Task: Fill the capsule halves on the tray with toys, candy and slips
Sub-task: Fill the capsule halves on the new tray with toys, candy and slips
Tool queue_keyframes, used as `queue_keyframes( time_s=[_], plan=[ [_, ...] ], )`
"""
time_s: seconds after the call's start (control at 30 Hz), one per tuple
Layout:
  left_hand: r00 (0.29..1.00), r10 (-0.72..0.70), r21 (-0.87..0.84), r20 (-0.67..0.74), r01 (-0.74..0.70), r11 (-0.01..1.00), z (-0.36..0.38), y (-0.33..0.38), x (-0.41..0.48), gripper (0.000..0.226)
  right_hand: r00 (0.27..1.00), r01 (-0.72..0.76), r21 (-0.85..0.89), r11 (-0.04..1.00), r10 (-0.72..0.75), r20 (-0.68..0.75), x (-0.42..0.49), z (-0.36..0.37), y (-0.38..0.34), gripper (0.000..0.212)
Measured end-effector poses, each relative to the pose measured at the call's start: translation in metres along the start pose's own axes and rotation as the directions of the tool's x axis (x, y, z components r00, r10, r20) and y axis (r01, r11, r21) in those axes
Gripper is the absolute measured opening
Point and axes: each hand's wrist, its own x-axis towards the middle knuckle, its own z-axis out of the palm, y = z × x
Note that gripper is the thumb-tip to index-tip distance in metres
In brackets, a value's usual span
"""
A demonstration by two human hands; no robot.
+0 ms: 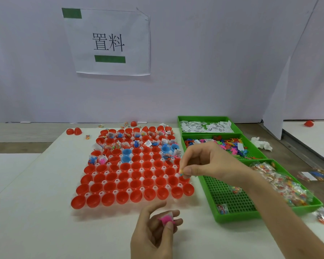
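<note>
Pinching candy (181, 172), right hand (208, 161) hovers over tray (142, 178); left hand (153, 232) grips pink toy (166, 219).

Mostly empty red capsule halves (125, 166)

Single head-worn wide-angle view, looked forward and down across white table (36, 212), faced back wall (213, 71) with paper sign (108, 42), sat close over left hand (155, 230) and right hand (204, 161), tray (101, 193) mid-frame, green bins (236, 217) at right
</note>
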Motion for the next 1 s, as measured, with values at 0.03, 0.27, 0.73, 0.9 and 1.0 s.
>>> queue_keyframes(
  time_s=[0.03, 0.27, 0.73, 0.9, 1.0],
  plan=[
    [1.0, -0.002, -0.017, -0.013, 0.001, 1.0, 0.0, 0.0, 0.0, 0.038, 1.0, -0.007, -0.003, 1.0, 0.007, 0.011, 0.0, 0.001, 0.0, 0.009],
    [0.991, 0.03, -0.065, -0.133, -0.039, 0.997, 0.003, -0.004, 0.001, 0.042, 0.993, -0.1, -0.147, 0.984, 0.108, 0.044, 0.008, 0.018, 0.008, 0.011],
    [0.964, 0.17, 0.044, -0.207, -0.164, 0.985, -0.005, -0.007, 0.001, 0.046, 0.976, -0.084, -0.266, 0.96, 0.133, 0.172, 0.011, 0.042, 0.012, 0.006],
    [0.942, 0.179, 0.053, -0.284, -0.171, 0.984, -0.005, -0.006, 0.002, 0.046, 0.97, -0.049, -0.244, 0.968, 0.104, 0.221, 0.012, 0.052, 0.012, 0.009],
    [0.932, 0.142, 0.026, -0.332, -0.142, 0.99, -0.006, -0.006, 0.002, 0.046, 0.965, -0.047, -0.243, 0.969, 0.108, 0.241, 0.012, 0.054, 0.011, 0.011]
  ],
)
